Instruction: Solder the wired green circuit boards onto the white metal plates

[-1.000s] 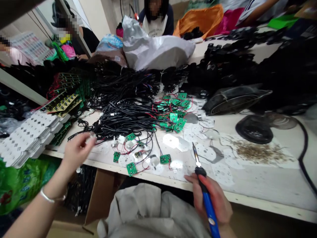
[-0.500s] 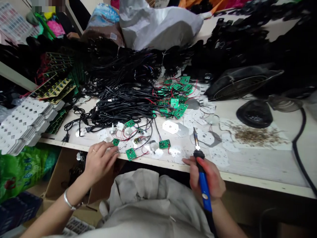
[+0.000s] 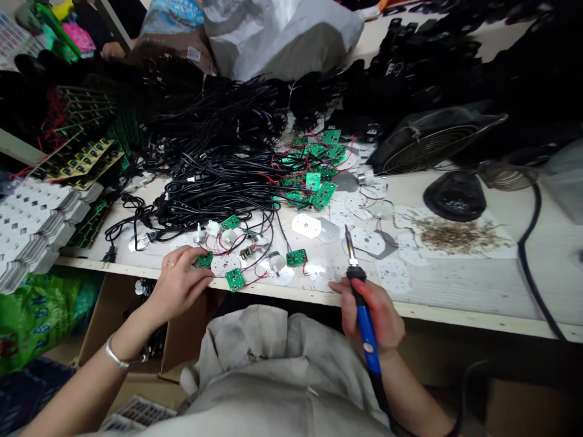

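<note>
My right hand (image 3: 376,315) is wrapped round a blue soldering iron (image 3: 368,337), its metal tip pointing up and away over the table. At the table's front edge, my left hand (image 3: 180,279) has its fingertips pinched at a small green circuit board (image 3: 205,260). Beside those fingertips lies a round white plate (image 3: 226,264). Another green board (image 3: 235,279) sits just right of my left hand, with thin wires running from it. Between my hands are a wired green board (image 3: 297,258) and a white round part (image 3: 276,262).
Black cables (image 3: 218,182) and a heap of green boards (image 3: 323,188) cover the table's middle. Stacked white plates (image 3: 34,224) stand at left. On the right are a black fan (image 3: 423,149), a black dish (image 3: 455,195) and brown scraps (image 3: 446,233). An open carton (image 3: 102,312) sits below.
The view has shifted slightly. My left fingers have closed in at the small green board, and the round white plate beside them shows more fully. The right hand still holds the soldering iron.
</note>
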Motion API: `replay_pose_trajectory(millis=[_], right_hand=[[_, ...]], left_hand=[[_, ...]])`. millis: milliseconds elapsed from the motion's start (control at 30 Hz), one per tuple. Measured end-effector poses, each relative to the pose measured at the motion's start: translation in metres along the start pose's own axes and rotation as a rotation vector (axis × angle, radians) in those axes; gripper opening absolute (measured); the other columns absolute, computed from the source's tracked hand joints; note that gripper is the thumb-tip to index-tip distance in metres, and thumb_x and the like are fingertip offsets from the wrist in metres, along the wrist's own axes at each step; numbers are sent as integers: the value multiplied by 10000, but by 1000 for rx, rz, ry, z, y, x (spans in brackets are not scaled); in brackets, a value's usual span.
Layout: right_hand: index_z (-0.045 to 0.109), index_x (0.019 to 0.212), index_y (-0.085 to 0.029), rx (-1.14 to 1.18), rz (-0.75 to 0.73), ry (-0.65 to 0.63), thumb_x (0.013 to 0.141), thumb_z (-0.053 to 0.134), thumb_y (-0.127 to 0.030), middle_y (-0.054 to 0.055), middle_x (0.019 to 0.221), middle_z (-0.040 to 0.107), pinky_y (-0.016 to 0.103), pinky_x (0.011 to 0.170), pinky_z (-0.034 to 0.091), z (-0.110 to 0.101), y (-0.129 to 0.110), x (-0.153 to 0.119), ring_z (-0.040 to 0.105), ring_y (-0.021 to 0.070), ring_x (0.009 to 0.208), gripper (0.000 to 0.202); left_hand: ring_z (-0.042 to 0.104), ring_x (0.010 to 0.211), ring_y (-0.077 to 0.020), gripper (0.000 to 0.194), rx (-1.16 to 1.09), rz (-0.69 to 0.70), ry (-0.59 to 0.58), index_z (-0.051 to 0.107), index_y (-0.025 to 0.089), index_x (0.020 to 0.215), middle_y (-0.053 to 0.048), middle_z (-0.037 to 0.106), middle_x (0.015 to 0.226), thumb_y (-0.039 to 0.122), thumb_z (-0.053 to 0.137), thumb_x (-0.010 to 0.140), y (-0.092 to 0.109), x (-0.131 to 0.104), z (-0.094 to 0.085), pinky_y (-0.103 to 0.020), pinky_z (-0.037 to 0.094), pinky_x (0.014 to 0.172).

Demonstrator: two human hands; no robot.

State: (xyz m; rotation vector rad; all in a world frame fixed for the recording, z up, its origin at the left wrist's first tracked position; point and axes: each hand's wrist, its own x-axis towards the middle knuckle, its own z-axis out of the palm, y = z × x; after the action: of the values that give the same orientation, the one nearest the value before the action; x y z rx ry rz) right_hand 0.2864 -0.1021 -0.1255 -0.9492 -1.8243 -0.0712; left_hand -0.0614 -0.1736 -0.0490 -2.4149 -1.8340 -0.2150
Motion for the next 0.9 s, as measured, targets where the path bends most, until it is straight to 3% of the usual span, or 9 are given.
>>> replay_pose_trajectory(millis=[400, 600, 900], right_hand=[[543, 1226, -137, 3, -11, -1, 836, 626, -95, 66, 785, 746, 271, 646, 583, -1, -3, 4, 705, 191, 724, 401], [526, 1232, -167, -27, -8, -9, 858, 613, -121, 43, 783, 748, 264, 643, 583, -1, -4, 6, 713, 182, 714, 387], [535, 1208, -142, 8, -32, -6, 847, 607, -85, 63, 774, 741, 271, 624, 586, -1, -4, 8, 706, 188, 719, 372]], left_hand=[[615, 958, -215, 155, -40, 99, 47, 676, 268, 963, -40, 727, 984, 226, 540, 902, -7, -4, -3, -373, 448, 820], [627, 793, -165, 199, -6, 205, 23, 682, 276, 1013, -22, 747, 929, 204, 531, 906, -1, -2, -6, -310, 440, 677], [554, 752, -177, 194, -80, 48, -12, 697, 212, 898, -54, 676, 822, 254, 511, 933, 12, 5, 0, -300, 439, 635]])
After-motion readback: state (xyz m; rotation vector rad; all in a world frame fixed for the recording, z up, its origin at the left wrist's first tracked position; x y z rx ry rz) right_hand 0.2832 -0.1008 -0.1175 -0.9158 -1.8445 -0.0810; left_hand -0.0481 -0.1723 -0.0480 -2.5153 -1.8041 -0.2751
